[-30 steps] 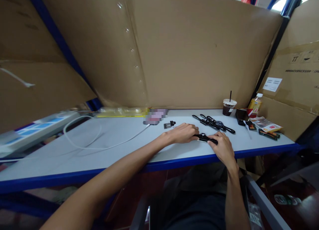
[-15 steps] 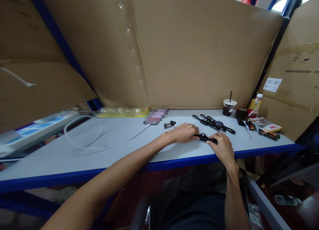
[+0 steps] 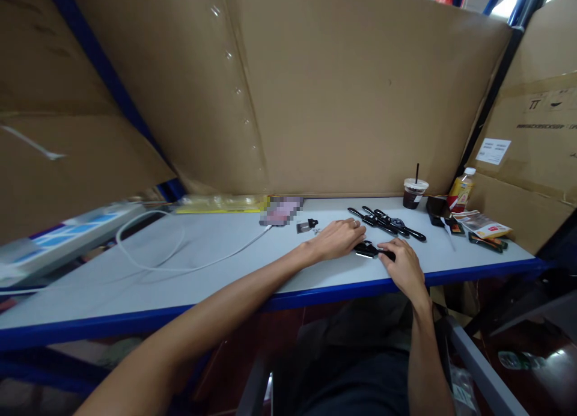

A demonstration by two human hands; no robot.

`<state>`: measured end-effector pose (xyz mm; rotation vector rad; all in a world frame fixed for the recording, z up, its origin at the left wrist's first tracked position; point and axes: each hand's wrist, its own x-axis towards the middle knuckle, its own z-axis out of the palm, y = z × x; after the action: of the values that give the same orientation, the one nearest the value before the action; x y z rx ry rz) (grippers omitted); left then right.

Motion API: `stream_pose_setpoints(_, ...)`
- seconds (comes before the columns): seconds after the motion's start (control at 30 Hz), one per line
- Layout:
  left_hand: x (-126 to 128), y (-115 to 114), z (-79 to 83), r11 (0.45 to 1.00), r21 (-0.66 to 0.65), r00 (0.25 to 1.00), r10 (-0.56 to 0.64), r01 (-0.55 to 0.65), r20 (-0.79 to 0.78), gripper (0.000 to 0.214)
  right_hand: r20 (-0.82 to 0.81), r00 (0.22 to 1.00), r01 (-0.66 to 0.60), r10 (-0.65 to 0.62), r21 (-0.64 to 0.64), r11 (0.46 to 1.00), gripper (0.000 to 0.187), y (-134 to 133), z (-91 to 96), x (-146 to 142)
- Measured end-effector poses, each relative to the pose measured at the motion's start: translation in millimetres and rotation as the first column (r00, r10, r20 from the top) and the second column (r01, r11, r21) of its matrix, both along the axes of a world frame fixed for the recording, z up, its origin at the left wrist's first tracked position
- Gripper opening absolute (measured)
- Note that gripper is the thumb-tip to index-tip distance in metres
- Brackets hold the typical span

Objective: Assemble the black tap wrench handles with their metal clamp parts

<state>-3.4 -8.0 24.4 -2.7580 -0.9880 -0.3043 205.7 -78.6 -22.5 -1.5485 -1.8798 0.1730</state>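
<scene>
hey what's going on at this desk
A person is handling a slim, glossy black tool with a bright straight edge at a white tabletop with blue edging. The right hand grips one end; the left hand covers the other, its fingertip grip hidden. Similar long black tools lie together just beyond, and a small flat grey-and-black piece lies off to the left.

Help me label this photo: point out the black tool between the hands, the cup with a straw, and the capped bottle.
Black tool (image 3: 368, 247): head view, middle of its body.
Cup (image 3: 412, 198): head view, its dark side.
Bottle (image 3: 460, 192): head view, middle of its side.
</scene>
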Motion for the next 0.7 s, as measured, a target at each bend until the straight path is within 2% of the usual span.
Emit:
stream_pose_setpoints(0.1,4,-1,-2.8,1.0,0.0,1.0,0.0,0.0,0.013,0.032,0.008,1.0,0.0,0.0,0.004,1.0,0.023,0,1.1,-1)
stream_pose_setpoints(0.3,2,1,-5.0,0.976,-0.053,0.977,-0.207,0.209,0.05,0.023,0.043,0.999,-0.001,0.001,-0.006,1.0,0.022,-2,4.3,-2)
stream_pose_setpoints(0.7,4,14,-18.8,0.94,-0.109,0.925,-0.288,0.322,0.249,0.03,0.067,0.998,0.006,-0.005,-0.017,1.0,0.022,-2,5.8,-2)
